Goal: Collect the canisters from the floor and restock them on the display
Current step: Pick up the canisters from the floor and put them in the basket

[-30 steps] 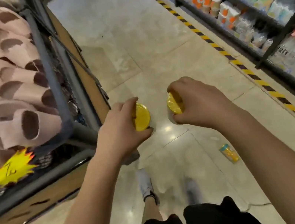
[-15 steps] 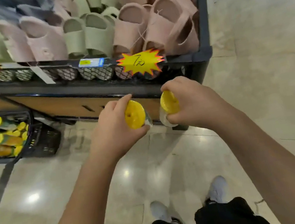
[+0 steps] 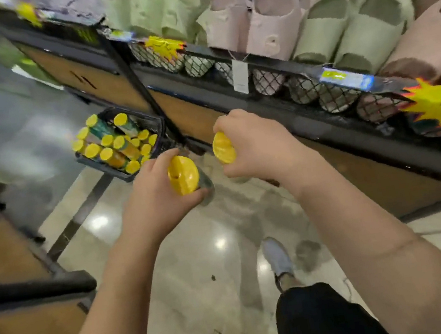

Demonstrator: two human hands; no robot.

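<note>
The display basket [image 3: 103, 169] sits low at the end of the slipper rack [image 3: 309, 128], ahead and left of both hands; it holds stocked canisters [image 3: 107, 153], yellow caps outward. The left hand [image 3: 158, 203] is nearer and grips the left canister [image 3: 182, 174]; the right hand [image 3: 256, 146] grips the right canister [image 3: 223, 148]; both long axes point away from the camera.

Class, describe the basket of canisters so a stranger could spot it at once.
Find the long slipper rack with the black rail. By its left corner post, low down, sits a dark wire basket. It alone is packed with yellow-lidded canisters; the rack above holds slippers.
</note>
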